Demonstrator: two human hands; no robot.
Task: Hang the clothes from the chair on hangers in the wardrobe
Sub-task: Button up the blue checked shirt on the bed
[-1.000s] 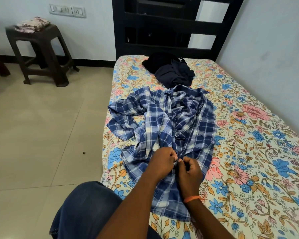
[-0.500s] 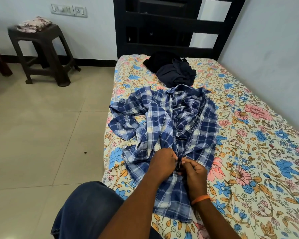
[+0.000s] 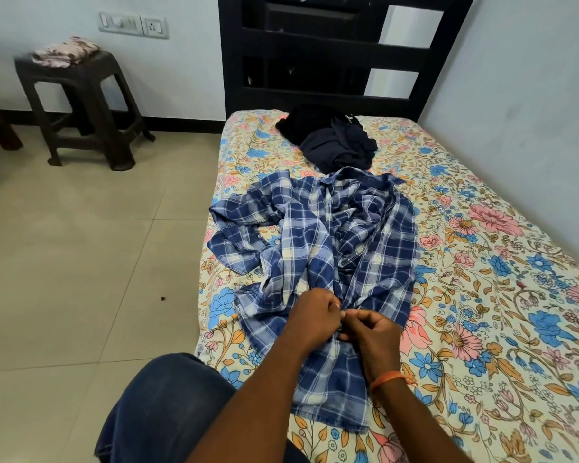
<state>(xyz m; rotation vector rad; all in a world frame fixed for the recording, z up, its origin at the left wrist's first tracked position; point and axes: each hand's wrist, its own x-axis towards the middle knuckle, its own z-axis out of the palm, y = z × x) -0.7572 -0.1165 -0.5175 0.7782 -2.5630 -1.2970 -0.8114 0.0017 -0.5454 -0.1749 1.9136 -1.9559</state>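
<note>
A blue and white plaid shirt (image 3: pixel 328 235) lies spread and rumpled on the bed, collar toward the headboard. My left hand (image 3: pixel 310 317) and my right hand (image 3: pixel 370 332) meet at the shirt's front opening near the hem, each pinching the fabric edge there. An orange band circles my right wrist. Beyond the shirt's collar, a heap of dark clothes (image 3: pixel 331 138) sits near the headboard.
The bed has a floral sheet (image 3: pixel 502 295) and a black headboard (image 3: pixel 331 55); a pale wall runs along its right side. A dark plastic stool (image 3: pixel 81 105) with a folded floral cloth (image 3: pixel 66 50) stands on the tiled floor at left. My jeans-clad knee (image 3: pixel 161 406) is at the bed's edge.
Both hands have shifted slightly down the shirt's front toward the hem, still pinching the fabric together. The view has tilted a little.
</note>
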